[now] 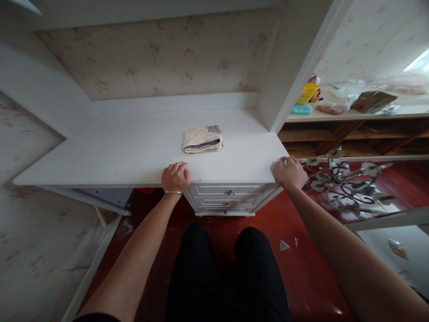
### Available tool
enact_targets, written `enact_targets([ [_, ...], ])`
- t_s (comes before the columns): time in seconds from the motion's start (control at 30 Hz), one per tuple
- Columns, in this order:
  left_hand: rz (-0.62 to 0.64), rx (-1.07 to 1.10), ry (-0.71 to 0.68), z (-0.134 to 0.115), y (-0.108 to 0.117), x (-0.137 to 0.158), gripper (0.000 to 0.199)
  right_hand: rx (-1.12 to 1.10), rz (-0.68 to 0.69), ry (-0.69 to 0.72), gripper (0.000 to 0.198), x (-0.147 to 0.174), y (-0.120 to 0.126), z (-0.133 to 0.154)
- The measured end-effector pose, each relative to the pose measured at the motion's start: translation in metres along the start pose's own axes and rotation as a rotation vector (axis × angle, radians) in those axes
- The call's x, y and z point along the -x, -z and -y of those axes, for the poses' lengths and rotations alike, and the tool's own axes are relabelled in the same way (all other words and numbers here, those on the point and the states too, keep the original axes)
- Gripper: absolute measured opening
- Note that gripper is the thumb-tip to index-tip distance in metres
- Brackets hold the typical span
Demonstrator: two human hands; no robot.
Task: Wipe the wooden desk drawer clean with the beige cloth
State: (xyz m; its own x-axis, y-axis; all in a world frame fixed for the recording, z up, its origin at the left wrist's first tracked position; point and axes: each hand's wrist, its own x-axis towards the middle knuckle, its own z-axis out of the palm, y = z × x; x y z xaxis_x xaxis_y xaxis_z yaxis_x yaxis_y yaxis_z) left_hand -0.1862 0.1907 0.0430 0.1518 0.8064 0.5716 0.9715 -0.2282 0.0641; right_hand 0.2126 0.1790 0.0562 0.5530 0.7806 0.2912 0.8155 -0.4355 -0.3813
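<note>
White desk point(140, 150) before floral wallpaper point(187, 58), and well apart, left hand point(175, 176) curls over its front edge, right hand point(290, 173) clamps its right corner!

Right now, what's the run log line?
left hand: on front edge of desk | right hand: at right corner | cloth: folded, on desk, untouched | drawers: shut

Left hand point(176, 176) knuckles-up, right hand point(291, 172) fingers curled, both arms point(142, 248) reaching forward, spread
</note>
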Motion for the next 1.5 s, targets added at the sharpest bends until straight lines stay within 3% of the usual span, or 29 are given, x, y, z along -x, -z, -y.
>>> enact_targets([
  [1.5,0.006,0.016,0.022,-0.0006,0.0001,0.0014,0.035,0.019,-0.021,-0.016,0.038,0.0021,0.0021,0.0038],
])
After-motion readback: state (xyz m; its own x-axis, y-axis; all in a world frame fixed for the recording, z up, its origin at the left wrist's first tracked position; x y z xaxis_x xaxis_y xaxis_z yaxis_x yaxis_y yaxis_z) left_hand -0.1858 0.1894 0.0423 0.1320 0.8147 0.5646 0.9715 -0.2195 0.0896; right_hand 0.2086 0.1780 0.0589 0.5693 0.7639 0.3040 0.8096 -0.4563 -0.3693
